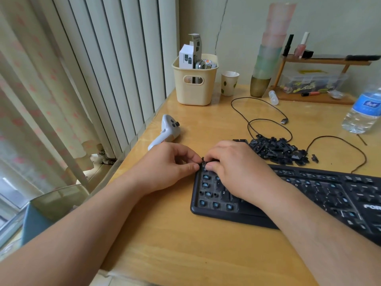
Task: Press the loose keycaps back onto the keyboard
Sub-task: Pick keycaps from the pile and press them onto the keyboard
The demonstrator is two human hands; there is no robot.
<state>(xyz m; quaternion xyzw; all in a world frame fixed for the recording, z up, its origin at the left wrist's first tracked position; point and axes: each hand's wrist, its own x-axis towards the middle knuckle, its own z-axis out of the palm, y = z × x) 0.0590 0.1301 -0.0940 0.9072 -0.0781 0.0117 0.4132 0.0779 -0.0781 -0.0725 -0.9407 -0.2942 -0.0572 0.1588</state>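
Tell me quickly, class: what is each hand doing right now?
Left hand: fingers curled, pinching a keycap at the keyboard's top-left corner.
Right hand: fingers curled on the same keycap, pressing it down.

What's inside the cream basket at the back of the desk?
The cream basket holds an open white carton standing above the rim and a metallic item beside it. Its wall hides whatever lies lower down.

keyboard (309,195) lies on the desk (185,234); keycap pile (278,150) behind it, controller (167,131) to its left, basket (194,83) behind that.
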